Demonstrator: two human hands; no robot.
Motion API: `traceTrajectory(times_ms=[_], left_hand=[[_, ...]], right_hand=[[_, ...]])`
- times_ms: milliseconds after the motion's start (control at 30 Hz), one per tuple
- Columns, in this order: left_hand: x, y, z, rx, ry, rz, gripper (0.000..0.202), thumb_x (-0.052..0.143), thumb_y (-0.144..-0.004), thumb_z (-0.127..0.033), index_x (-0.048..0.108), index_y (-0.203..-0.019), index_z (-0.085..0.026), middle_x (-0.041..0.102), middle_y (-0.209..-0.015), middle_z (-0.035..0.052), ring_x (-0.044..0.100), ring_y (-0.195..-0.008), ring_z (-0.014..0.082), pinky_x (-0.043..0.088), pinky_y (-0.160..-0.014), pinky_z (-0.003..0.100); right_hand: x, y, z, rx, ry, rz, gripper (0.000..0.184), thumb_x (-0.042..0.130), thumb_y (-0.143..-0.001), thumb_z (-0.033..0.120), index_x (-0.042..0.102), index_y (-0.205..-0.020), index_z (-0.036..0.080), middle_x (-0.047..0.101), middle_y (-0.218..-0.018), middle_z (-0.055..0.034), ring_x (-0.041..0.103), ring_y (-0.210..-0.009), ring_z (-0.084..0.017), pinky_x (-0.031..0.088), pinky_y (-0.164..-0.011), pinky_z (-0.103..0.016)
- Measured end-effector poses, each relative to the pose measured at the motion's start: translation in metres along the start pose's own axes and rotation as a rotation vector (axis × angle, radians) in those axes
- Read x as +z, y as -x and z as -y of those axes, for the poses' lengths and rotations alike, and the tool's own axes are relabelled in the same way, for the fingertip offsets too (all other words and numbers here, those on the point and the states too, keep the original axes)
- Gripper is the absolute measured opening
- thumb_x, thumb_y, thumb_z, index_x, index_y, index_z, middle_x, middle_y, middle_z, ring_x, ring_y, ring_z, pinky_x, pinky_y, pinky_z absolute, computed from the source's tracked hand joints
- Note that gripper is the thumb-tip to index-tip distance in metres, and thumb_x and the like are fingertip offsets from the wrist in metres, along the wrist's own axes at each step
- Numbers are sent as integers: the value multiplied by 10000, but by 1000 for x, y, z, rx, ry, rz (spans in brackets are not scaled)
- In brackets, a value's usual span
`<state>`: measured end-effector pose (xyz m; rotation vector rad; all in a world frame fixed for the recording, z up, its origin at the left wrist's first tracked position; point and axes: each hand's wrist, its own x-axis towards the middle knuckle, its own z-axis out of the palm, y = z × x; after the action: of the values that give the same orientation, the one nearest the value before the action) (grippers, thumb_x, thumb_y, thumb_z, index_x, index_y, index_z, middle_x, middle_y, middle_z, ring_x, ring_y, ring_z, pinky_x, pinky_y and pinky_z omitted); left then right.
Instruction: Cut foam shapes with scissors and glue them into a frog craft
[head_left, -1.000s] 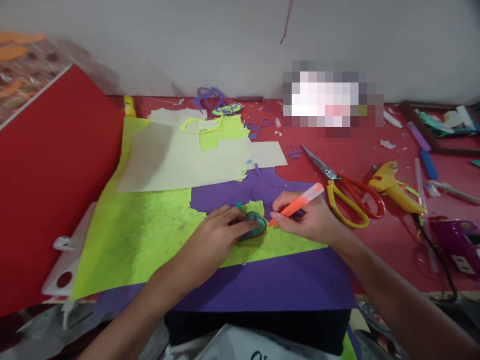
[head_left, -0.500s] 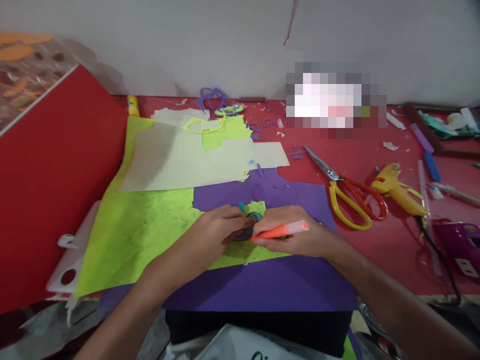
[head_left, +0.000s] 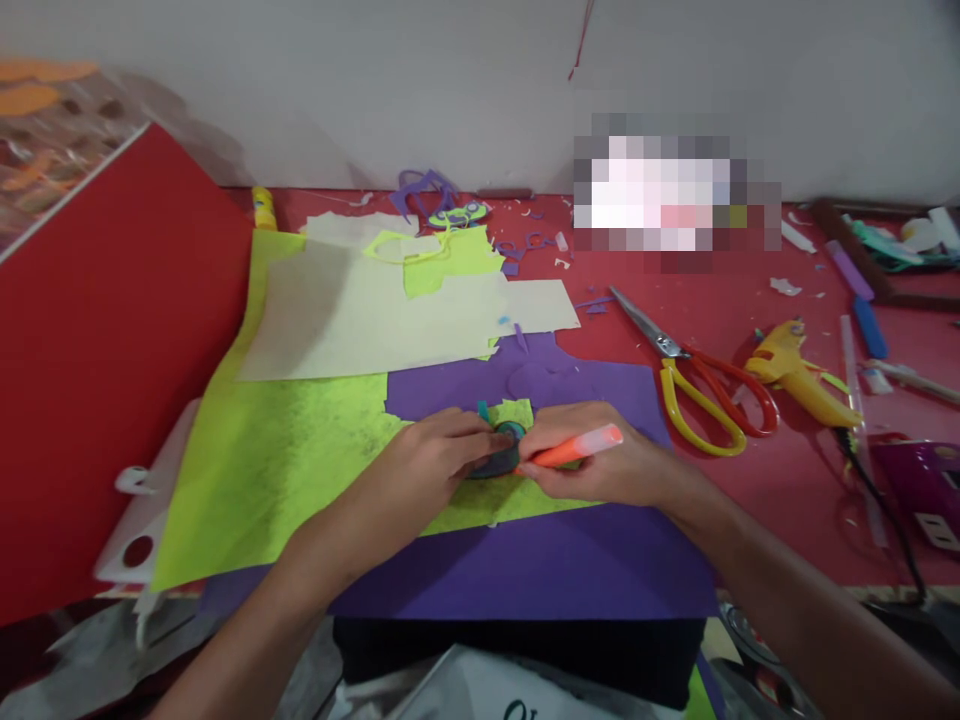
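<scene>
My right hand (head_left: 592, 455) is closed around an orange marker (head_left: 574, 446), its tip down by the edge of a dark, rounded flat piece (head_left: 496, 462). That piece has a teal-rimmed round part (head_left: 511, 432) on top and lies on a lime-green sheet (head_left: 315, 470). My left hand (head_left: 439, 450) presses the piece down from the left with its fingertips, covering part of it. Beneath the green sheet is a purple sheet (head_left: 525, 570). A small teal strip (head_left: 483, 411) sticks up just behind my left fingers.
Scissors with red and yellow handles (head_left: 697, 380) lie to the right, beside a yellow glue gun (head_left: 806, 375). Cream sheets (head_left: 375, 325) and purple scraps (head_left: 424, 192) are spread behind. A large red board (head_left: 112, 380) leans at the left. A purple box (head_left: 922, 490) sits far right.
My right hand and the marker have shifted slightly right along the dark piece, uncovering more of it. My left hand stays pressed on it.
</scene>
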<state>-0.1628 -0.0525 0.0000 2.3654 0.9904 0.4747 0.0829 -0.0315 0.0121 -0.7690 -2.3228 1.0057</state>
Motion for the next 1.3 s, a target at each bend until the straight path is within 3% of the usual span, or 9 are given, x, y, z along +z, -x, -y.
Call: traceTrajectory(times_ms=[100, 200, 267, 333, 433, 567, 700, 867, 1300], left_hand=[[-2, 2, -2, 11, -66, 27, 390, 515, -969, -80, 677, -1278, -255, 732, -1160, 48, 683, -1055, 185, 569, -934, 318], [-6, 6, -17, 10, -176, 35, 444, 545, -941, -67, 619, -1340, -247, 704, -1242, 53, 667, -1099, 206, 569, -972, 352], [-4, 8, -34, -21, -309, 53, 425, 553, -922, -68, 617, -1321, -200, 699, -1231, 87, 671, -1064, 244, 594, -935, 404], [5, 11, -52, -74, -471, 56, 390, 548, -905, -72, 638, -1279, -138, 713, -1118, 127, 686, -957, 276, 629, -800, 422], [25, 15, -71, -92, -627, -16, 405, 480, -920, -75, 632, -1293, -119, 686, -1216, 177, 672, -1092, 312, 644, -790, 416], [39, 19, -77, -66, -713, -35, 430, 425, -931, -51, 633, -1305, -88, 648, -1334, 195, 666, -1161, 311, 647, -871, 438], [35, 17, -77, -67, -761, -53, 400, 470, -940, -77, 641, -1301, -56, 647, -1341, 220, 685, -1135, 326, 659, -832, 427], [30, 13, -81, -70, -795, -94, 332, 555, -931, -115, 693, -1228, -59, 714, -1217, 205, 723, -1065, 328, 662, -817, 401], [33, 12, -83, -69, -793, -98, 340, 602, -879, -115, 706, -1195, -48, 730, -1170, 223, 731, -1040, 333, 657, -758, 376]], right_hand=[[-4, 2, -2, 17, 19, -28, 143, 638, -858, 143, 639, -726, 198, 640, -681, 21, 548, -620, -106, 416, -610, -230], [-8, 4, -5, 60, -48, -92, 102, 641, -861, 150, 653, -767, 191, 643, -695, 10, 553, -605, -109, 414, -573, -233], [-10, 4, -6, 109, -106, -211, 81, 646, -895, 197, 666, -817, 191, 655, -729, -3, 560, -605, -116, 420, -552, -238], [-12, 0, -7, 152, -134, -379, 98, 639, -931, 251, 672, -858, 196, 662, -764, -11, 557, -611, -122, 427, -549, -247], [-12, -12, -3, 172, -124, -545, 136, 633, -949, 295, 667, -858, 200, 655, -780, -15, 559, -645, -134, 435, -573, -260], [-6, -32, 3, 172, -71, -499, 194, 612, -953, 292, 639, -788, 195, 613, -689, 6, 519, -607, -121, 396, -552, -254], [11, -45, -1, 110, -135, -444, 196, 592, -949, 270, 616, -772, 191, 571, -623, 42, 425, -503, -82, 339, -491, -233], [28, -49, -9, 41, -141, -286, 187, 588, -943, 262, 628, -779, 183, 629, -670, 25, 481, -527, -80, 385, -542, -227], [29, -48, -12, 84, -16, -187, 206, 586, -945, 265, 623, -758, 187, 637, -696, 28, 484, -558, -87, 391, -602, -234]])
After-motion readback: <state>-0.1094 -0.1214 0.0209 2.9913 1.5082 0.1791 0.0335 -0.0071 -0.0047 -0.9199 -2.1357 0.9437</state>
